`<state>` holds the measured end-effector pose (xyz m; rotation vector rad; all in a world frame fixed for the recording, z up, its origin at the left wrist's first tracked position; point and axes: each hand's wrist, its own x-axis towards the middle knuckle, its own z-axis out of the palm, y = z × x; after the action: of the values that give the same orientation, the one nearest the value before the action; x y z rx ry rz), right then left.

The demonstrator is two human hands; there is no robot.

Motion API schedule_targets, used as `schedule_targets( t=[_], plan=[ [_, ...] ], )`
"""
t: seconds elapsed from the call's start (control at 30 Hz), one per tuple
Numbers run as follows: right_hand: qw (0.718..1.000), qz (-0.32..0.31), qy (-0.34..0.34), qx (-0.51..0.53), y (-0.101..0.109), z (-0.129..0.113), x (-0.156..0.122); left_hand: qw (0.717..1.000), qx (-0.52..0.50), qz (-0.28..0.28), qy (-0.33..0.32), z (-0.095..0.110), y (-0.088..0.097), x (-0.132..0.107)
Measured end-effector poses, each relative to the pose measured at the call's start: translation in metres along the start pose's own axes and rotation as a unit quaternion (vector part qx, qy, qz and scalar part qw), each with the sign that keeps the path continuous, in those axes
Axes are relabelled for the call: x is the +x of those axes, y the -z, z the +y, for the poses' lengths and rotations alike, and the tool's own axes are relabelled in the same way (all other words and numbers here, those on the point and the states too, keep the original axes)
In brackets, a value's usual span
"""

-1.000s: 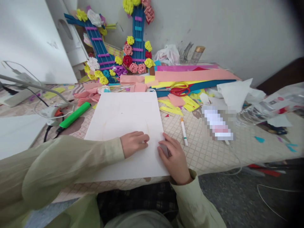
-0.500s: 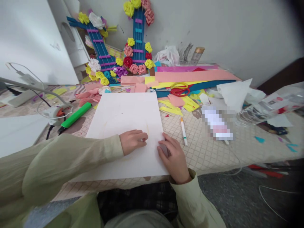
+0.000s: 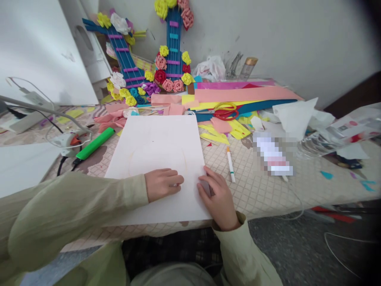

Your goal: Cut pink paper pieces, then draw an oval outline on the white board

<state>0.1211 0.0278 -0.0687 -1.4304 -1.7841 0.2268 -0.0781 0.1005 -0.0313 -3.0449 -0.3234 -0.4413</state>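
A large white sheet of paper (image 3: 160,135) lies flat on the table, with a faint pale-yellow curved line drawn on it. Over the middle of the sheet, my left hand (image 3: 162,184) is closed, its fingertips pinched together low on the paper. Something small and whitish shows between those fingertips, mostly hidden, and I cannot make out what it is. My right hand (image 3: 218,198) rests at the sheet's right edge, fingers curved and apart, fingertips touching the paper. To the right of that hand lies a white marker (image 3: 230,165) with an orange tip.
Behind the sheet are red-and-yellow scissors (image 3: 225,111), coloured paper strips (image 3: 244,95) and two blue paper guitars (image 3: 174,43) with paper flowers. At left lie a green stick-like tool (image 3: 95,143) and a power strip (image 3: 26,113). A clear plastic bottle (image 3: 315,143) lies right.
My left hand has shifted slightly left and toward me across the sheet, uncovering more of the faint curve. My right hand stays in the same place.
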Motion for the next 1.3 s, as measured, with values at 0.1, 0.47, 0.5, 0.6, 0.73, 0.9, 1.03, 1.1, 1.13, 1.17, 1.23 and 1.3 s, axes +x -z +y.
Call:
schedule_targets(
  t=[0.1,0.47,0.5,0.6,0.73,0.9,1.03,1.1,1.13,1.17,1.23,1.3],
  plan=[
    [1.000,0.000,-0.002,0.001,0.000,-0.001,0.000,1.000,-0.008,-0.011,0.028,-0.002,0.002,0.000],
    [1.000,-0.001,0.000,-0.002,0.001,0.001,0.001,0.997,-0.014,-0.046,0.055,-0.013,0.003,-0.007],
    [1.000,-0.003,-0.001,-0.002,0.000,0.001,0.001,0.997,-0.017,-0.050,0.054,-0.014,0.003,-0.008],
    [1.000,-0.003,-0.004,-0.001,-0.001,0.000,0.000,0.995,-0.009,-0.056,0.080,-0.021,0.005,-0.012],
    [1.000,0.003,0.003,0.006,0.005,-0.002,0.000,0.991,0.014,-0.043,0.124,-0.039,0.014,-0.023],
    [0.997,0.052,-0.002,-0.060,0.035,0.018,0.018,0.986,0.006,0.026,0.165,-0.029,0.042,-0.038],
    [0.971,-0.015,-0.089,-0.219,0.049,0.049,0.041,0.974,-0.002,0.078,0.214,0.002,0.063,-0.054],
    [0.955,-0.075,-0.109,-0.264,0.050,0.060,0.049,0.966,0.010,0.106,0.237,0.013,0.065,-0.069],
    [0.952,-0.099,-0.106,-0.270,0.050,0.062,0.051,0.958,0.025,0.117,0.259,0.016,0.064,-0.078],
    [0.954,-0.111,-0.095,-0.262,0.050,0.063,0.052,0.950,0.033,0.132,0.281,0.018,0.062,-0.088],
    [0.976,-0.092,-0.069,-0.186,0.051,0.059,0.052,0.928,0.048,0.182,0.322,0.021,0.054,-0.107],
    [0.996,-0.044,-0.068,-0.029,0.052,0.048,0.050,0.900,0.061,0.240,0.359,0.025,0.046,-0.122]
  ],
)
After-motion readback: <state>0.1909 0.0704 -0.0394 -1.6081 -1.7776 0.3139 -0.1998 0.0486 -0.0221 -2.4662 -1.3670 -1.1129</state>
